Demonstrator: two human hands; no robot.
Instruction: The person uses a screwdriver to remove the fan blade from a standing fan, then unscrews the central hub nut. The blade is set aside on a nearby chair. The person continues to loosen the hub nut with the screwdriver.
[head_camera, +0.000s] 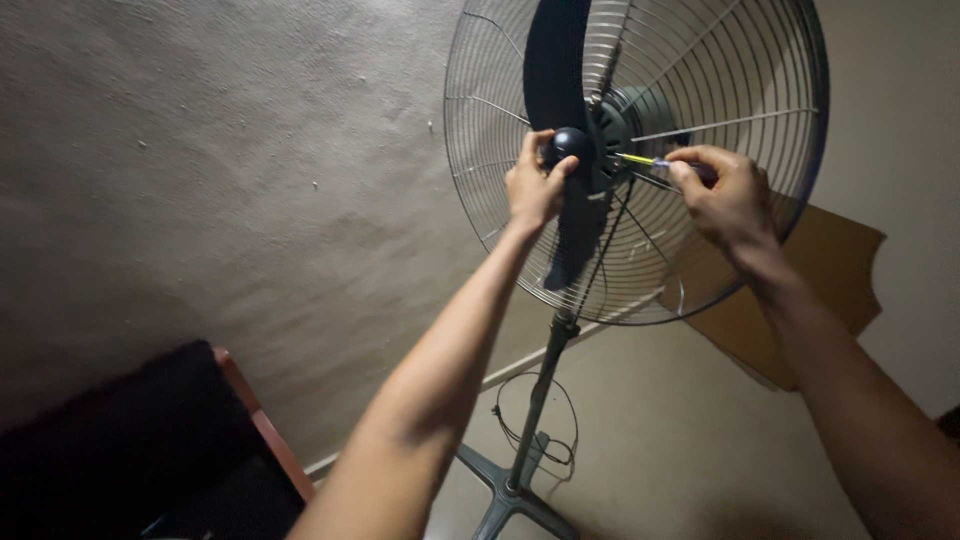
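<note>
A tall pedestal fan stands in front of me, its round wire guard (700, 60) around a dark blade (555, 60). My left hand (535, 185) grips the black round hub cap (570, 143) at the middle of the blade. My right hand (725, 195) holds a small screwdriver with a yellow shaft (637, 160), its tip pointing at the hub area beside the motor housing (635, 110). Part of the screwdriver's handle is hidden by my fingers.
The fan's pole (540, 400) runs down to a cross-shaped base (500, 500) with a loose black cord (560, 440) coiled on the floor. A brown cardboard sheet (830, 260) leans on the wall behind. A dark seat with a reddish edge (250, 410) stands at lower left.
</note>
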